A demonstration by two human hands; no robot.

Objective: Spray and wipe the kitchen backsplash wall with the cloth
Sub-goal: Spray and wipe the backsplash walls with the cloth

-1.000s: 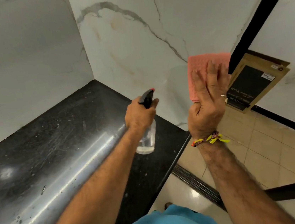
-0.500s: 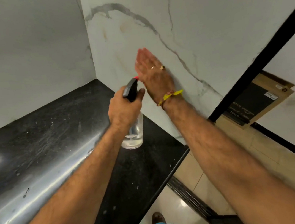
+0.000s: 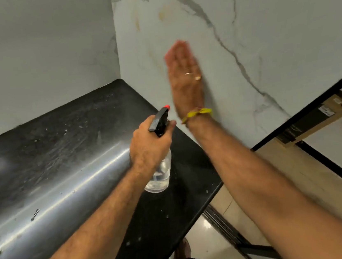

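Note:
The backsplash wall is white marble with grey veins, meeting a plain side wall at a corner. My right hand lies flat against it with straight fingers, blurred by motion. The cloth is hidden under the palm; only a faint pink edge shows at the fingertips. My left hand grips the black trigger head of a clear spray bottle, which has a red nozzle pointing at the wall. The bottle hangs just above the black countertop, below and left of my right hand.
The countertop ends at a front-right edge over a tiled floor. A black strip bounds the wall on the right. Beyond it a brown and black cardboard box leans on another white wall.
My right hand has swept left across the wall from the black strip toward the corner, covering the pink cloth. My left hand has stayed put, still holding the bottle.

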